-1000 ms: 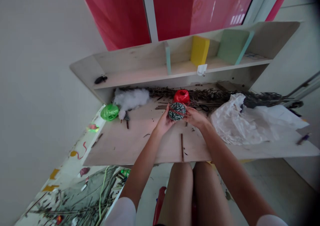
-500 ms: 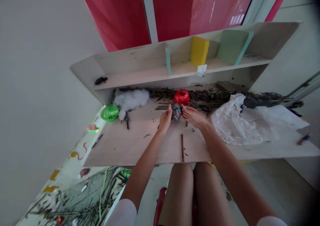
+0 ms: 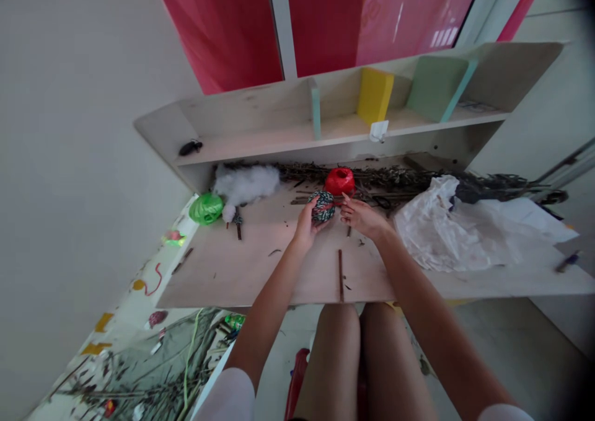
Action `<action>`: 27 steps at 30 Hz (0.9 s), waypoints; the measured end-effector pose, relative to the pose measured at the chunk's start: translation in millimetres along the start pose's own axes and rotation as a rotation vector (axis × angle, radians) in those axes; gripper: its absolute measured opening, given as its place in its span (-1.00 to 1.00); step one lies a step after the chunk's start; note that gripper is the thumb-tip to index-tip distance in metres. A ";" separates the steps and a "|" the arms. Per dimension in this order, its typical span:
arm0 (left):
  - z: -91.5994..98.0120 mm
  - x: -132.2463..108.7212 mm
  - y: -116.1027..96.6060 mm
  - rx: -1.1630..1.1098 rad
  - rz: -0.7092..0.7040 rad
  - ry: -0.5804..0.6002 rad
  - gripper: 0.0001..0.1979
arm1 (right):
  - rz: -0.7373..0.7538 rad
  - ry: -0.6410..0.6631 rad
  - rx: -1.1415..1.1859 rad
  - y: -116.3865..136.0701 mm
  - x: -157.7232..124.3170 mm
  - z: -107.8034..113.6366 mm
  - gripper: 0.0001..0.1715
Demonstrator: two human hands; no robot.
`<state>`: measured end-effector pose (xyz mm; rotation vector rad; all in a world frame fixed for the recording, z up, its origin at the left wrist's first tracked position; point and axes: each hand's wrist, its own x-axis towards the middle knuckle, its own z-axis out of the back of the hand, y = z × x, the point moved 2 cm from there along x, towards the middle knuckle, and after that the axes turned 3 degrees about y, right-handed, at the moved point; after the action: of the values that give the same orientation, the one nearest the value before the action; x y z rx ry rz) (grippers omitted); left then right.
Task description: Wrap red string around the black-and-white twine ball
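Note:
My left hand (image 3: pixel 306 225) is wrapped round a ball of dark-and-white speckled twine (image 3: pixel 326 208), with red strands crossing its surface. A short stretch of red string (image 3: pixel 338 203) runs from the ball to my right hand (image 3: pixel 363 216), whose thumb and forefinger pinch it. Just behind the ball sits a roll of red plastic twine (image 3: pixel 339 181). On the desk in front of me lies a thin brown stick (image 3: pixel 341 275), its near end close to the edge.
White stuffing (image 3: pixel 248 184) and a green twine roll (image 3: pixel 206 209) lie at the left. Dry twigs (image 3: pixel 400 178) line the back under a shelf (image 3: pixel 260 148). A crumpled white plastic bag (image 3: pixel 432 229) covers the right side. More twigs (image 3: pixel 158 371) lie lower left.
My left hand has turned the ball and tilted it leftward, with its fingers now beneath it. My right hand has drawn slightly away, and the red string shows between hand and ball.

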<state>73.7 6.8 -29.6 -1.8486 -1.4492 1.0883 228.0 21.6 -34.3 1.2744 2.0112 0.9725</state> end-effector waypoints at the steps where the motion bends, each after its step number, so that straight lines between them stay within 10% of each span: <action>1: -0.3 -0.5 -0.3 -0.020 0.018 0.007 -0.58 | 0.000 0.001 -0.003 -0.4 0.3 0.1 -0.71; 27: 4.2 2.8 -6.0 -0.168 0.102 0.062 -0.49 | -0.022 0.052 -0.017 1.2 -2.5 -7.3 -0.65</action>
<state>67.3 10.8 -27.6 -2.0751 -1.4628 0.9720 224.0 17.7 -28.9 1.2266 2.0481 1.0202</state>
